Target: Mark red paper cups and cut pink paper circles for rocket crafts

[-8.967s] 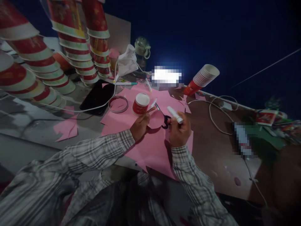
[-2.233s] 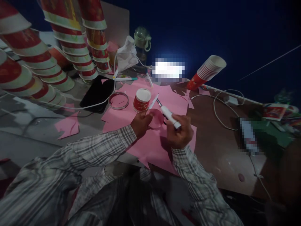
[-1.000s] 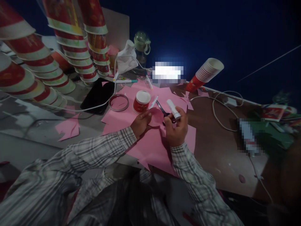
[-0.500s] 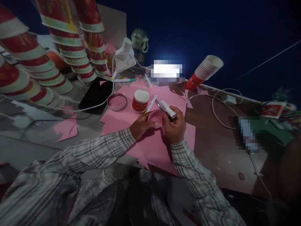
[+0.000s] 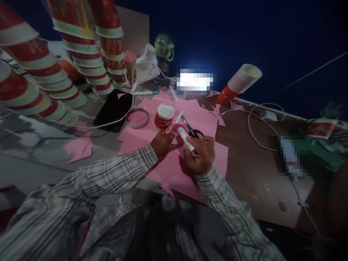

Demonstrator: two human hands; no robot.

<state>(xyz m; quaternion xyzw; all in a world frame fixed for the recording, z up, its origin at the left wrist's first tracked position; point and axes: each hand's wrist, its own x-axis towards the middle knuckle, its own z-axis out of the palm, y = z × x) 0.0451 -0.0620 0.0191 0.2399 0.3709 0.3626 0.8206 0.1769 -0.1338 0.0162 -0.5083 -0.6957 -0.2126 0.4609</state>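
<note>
The left hand (image 5: 163, 144) pinches a thin pink paper piece (image 5: 177, 134) between its fingers; the right hand (image 5: 200, 154) clamps its fingers on a white cylindrical tube (image 5: 184, 136), just beside the left fingertips. Likely gluing; the next stroke seems to need a steady left pinch

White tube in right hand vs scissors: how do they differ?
The white tube is thick and straight; the scissors have thin blades and looped handles. The tube is white; the scissors are metallic and dark. The tube is held by the right hand; the scissors lie on pink paper.
</note>
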